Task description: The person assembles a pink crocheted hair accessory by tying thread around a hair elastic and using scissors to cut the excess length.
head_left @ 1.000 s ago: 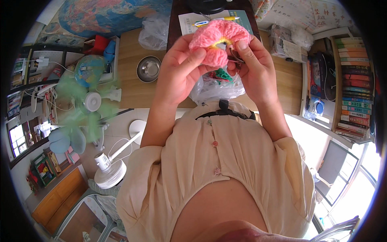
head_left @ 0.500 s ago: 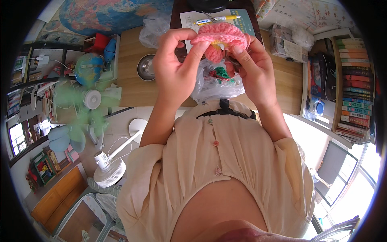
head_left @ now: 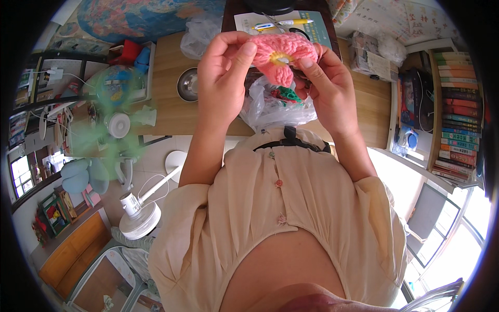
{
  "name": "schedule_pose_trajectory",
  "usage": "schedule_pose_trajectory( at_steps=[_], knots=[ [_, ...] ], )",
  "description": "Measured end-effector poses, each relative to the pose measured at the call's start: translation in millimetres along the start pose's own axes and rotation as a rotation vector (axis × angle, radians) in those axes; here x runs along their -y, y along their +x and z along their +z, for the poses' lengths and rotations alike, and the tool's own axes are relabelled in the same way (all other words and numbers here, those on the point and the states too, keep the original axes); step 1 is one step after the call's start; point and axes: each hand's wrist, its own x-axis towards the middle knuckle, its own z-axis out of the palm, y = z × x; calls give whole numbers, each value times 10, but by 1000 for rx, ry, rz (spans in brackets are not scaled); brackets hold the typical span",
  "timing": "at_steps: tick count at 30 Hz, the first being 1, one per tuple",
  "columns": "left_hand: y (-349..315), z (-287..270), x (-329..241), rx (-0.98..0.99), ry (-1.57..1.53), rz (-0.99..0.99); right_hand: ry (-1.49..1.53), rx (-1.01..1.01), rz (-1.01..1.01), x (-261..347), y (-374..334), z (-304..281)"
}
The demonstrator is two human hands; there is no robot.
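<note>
Between both hands, raised over the desk, is a pink crocheted flower (head_left: 283, 52) with a yellow ring round its middle. A small pale spot shows in that middle, too small to name. My left hand (head_left: 226, 67) pinches the flower's left edge between thumb and fingers. My right hand (head_left: 325, 73) grips the right side, its thumb close to the yellow ring; the fingers behind are partly hidden. Below the flower lies a clear plastic bag (head_left: 262, 104) with green and red yarn pieces (head_left: 286, 94) in it.
A metal bowl (head_left: 187, 85) stands on the wooden desk (head_left: 171, 52) to the left. Beyond the hands lie a booklet (head_left: 322, 34), a yellow-and-white pen (head_left: 288, 24) and scissors (head_left: 299, 32). A blurred green fan (head_left: 119, 126) is at the left, a bookshelf (head_left: 460, 112) at the right.
The flower has turned and opened out, so its yellow middle shows more. My left thumb has shifted up and left along its edge.
</note>
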Motion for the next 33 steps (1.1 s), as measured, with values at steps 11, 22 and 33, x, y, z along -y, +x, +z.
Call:
schedule_pose_trajectory(
  at_steps=[11,22,33],
  knots=[
    [17,-21,39,49,217,141,-46,55,-81,-18,5,-36],
    [60,-14,-91,241,766,576,-479,43,-418,-33,-16,-73],
    [60,-217,67,212,948,992,-107,-73,-159,53,50,-423]
  ],
)
